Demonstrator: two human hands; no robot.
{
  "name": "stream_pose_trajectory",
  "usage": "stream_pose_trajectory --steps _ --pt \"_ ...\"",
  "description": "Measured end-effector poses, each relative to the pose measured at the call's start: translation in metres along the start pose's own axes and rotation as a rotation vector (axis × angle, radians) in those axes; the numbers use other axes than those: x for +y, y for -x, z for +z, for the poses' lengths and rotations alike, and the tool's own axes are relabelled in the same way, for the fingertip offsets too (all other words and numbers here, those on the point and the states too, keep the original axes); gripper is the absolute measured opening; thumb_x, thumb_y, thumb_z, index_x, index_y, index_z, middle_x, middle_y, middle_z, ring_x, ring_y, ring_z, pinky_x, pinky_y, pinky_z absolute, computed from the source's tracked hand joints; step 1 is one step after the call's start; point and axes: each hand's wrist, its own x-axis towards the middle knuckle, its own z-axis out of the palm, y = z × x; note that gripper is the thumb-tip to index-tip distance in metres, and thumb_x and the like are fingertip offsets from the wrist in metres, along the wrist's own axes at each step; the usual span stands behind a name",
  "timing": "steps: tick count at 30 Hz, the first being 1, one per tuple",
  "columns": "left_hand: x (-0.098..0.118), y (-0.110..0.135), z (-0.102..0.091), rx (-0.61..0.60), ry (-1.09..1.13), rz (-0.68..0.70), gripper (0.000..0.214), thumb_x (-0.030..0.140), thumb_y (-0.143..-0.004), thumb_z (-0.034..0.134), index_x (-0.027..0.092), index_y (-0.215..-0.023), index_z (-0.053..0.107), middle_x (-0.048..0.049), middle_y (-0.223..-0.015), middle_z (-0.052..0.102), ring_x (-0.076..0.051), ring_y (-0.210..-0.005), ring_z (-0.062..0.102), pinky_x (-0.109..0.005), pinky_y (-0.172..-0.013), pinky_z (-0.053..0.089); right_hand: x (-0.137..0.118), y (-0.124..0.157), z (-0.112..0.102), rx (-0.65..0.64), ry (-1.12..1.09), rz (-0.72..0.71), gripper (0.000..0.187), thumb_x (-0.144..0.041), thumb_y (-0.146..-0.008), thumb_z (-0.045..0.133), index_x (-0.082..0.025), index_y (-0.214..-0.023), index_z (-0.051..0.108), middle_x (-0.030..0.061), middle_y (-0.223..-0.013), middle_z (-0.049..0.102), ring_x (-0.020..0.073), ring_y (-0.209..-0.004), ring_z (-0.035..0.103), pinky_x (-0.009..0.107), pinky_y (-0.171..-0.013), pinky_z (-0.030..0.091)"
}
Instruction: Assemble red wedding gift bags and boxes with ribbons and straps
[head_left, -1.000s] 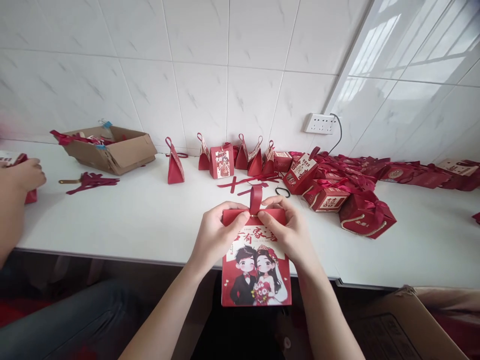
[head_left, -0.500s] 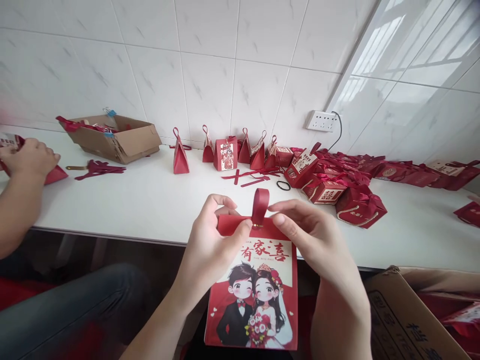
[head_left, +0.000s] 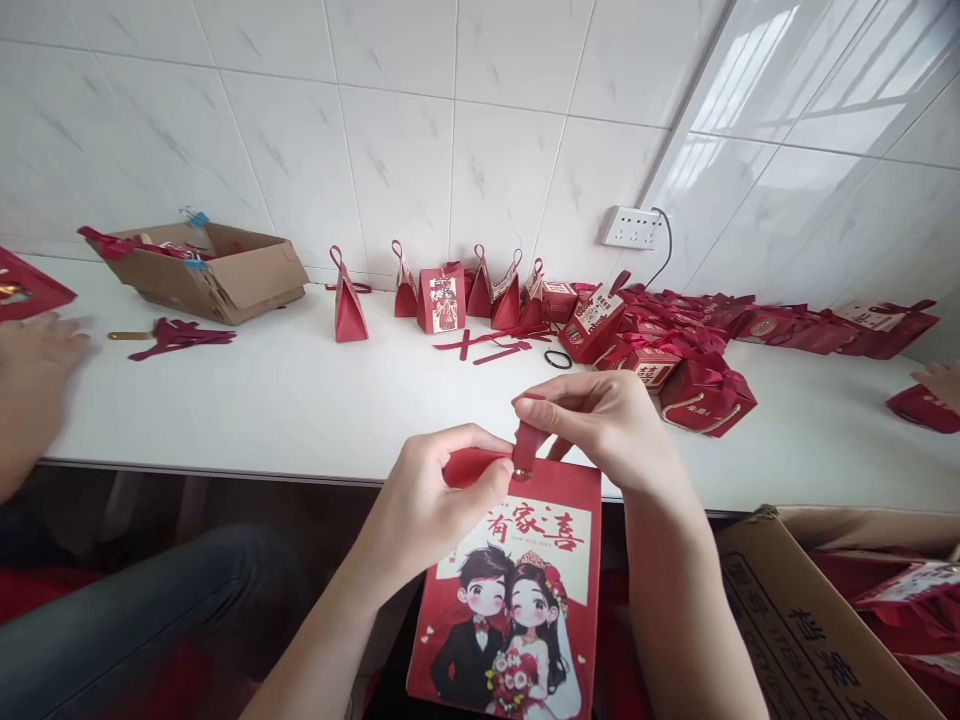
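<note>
A red gift bag (head_left: 517, 600) with a printed cartoon bride and groom hangs upright before me, below the table's front edge. My left hand (head_left: 442, 510) pinches its top edge, thumb on the front beside a small gold eyelet. The bag's dark red ribbon loop (head_left: 527, 447) rises from that eyelet. Thumb and fingers of my right hand (head_left: 600, 425) are closed on the top of the loop. Part of the bag's top edge is hidden by my left fingers.
On the white table (head_left: 300, 400) are small red gift boxes (head_left: 350, 305), loose ribbons (head_left: 187, 338), a black ring (head_left: 558, 359) and a cardboard tray (head_left: 247, 275). A carton (head_left: 795, 620) stands lower right. Another person's hand (head_left: 45, 350) is at left; another hand (head_left: 941, 383) shows far right.
My right hand has moved from beside the loop to grip its top. My left hand stays at the bag's edge. The left neighbour's hand has shifted and lies below a red bag.
</note>
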Motion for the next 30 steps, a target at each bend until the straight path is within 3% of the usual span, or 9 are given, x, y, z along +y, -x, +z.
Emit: stream_pose_trajectory --steps 3,8,13,16,21,26,30 --pt "-0.007 -0.004 0.000 -0.007 0.118 -0.037 0.014 0.030 -0.082 0.059 0.020 -0.087 0.067 -0.0018 -0.085 0.069 -0.018 -0.083 0.066 -0.024 -0.071 0.051 0.000 -0.002 -0.001 -0.018 0.015 -0.006 0.020 -0.034 -0.074 0.071 -0.014 -0.072 0.071 0.0027 -0.057 0.069 0.0139 -0.052 0.065 0.019 -0.043 0.048" --pt "-0.032 -0.004 0.004 -0.094 0.560 -0.094 0.044 0.043 -0.078 0.062 0.022 -0.116 0.057 -0.0077 -0.101 0.069 -0.026 -0.091 0.066 -0.034 -0.074 0.054 -0.005 -0.007 -0.003 0.038 -0.004 -0.009 0.024 -0.037 -0.070 0.073 -0.013 -0.071 0.070 0.0032 -0.058 0.068 0.0147 -0.052 0.065 0.020 -0.043 0.047" --pt "-0.047 0.011 0.008 -0.235 0.590 -0.218 0.044 0.036 -0.075 0.068 0.020 -0.115 0.059 -0.0096 -0.110 0.068 -0.029 -0.097 0.065 -0.037 -0.081 0.053 -0.002 -0.028 -0.013 0.138 -0.018 -0.030 0.025 -0.037 -0.063 0.078 -0.014 -0.070 0.072 0.0031 -0.062 0.069 0.0138 -0.054 0.064 0.021 -0.047 0.048" --pt "-0.046 0.016 0.010 -0.168 0.650 -0.265 0.049 0.040 -0.073 0.069 0.019 -0.116 0.060 -0.0111 -0.113 0.067 -0.032 -0.100 0.064 -0.040 -0.082 0.053 0.013 -0.044 -0.022 0.125 -0.078 0.011 0.034 -0.046 -0.065 0.075 -0.014 -0.074 0.072 0.0056 -0.068 0.070 0.0153 -0.059 0.065 0.024 -0.053 0.051" --pt "-0.043 0.008 0.010 0.070 0.748 -0.339 0.053 0.048 -0.077 0.061 0.015 -0.118 0.059 -0.0122 -0.110 0.068 -0.033 -0.102 0.063 -0.039 -0.081 0.054 0.046 -0.031 -0.022 0.037 -0.421 0.129 0.070 -0.076 -0.073 0.045 -0.021 -0.113 0.062 0.0105 -0.103 0.069 0.0243 -0.085 0.068 0.034 -0.064 0.055" --pt "-0.039 0.001 0.007 0.150 0.767 -0.347 0.058 0.056 -0.079 0.055 0.019 -0.124 0.055 -0.0091 -0.116 0.066 -0.032 -0.111 0.059 -0.039 -0.087 0.052 0.066 0.009 0.003 -0.024 -0.401 0.252 0.053 -0.049 -0.076 0.065 -0.031 -0.124 0.051 0.0040 -0.117 0.065 0.0226 -0.088 0.067 0.031 -0.070 0.053" --pt "-0.037 0.007 0.013 0.247 0.773 -0.319 0.068 0.064 -0.078 0.049 0.026 -0.133 0.044 -0.0071 -0.127 0.059 -0.033 -0.118 0.053 -0.042 -0.090 0.050 0.077 0.017 0.022 0.107 -0.681 0.336 0.044 -0.046 -0.076 0.063 -0.022 -0.113 0.060 0.0044 -0.105 0.070 0.0221 -0.086 0.068 0.030 -0.070 0.053"
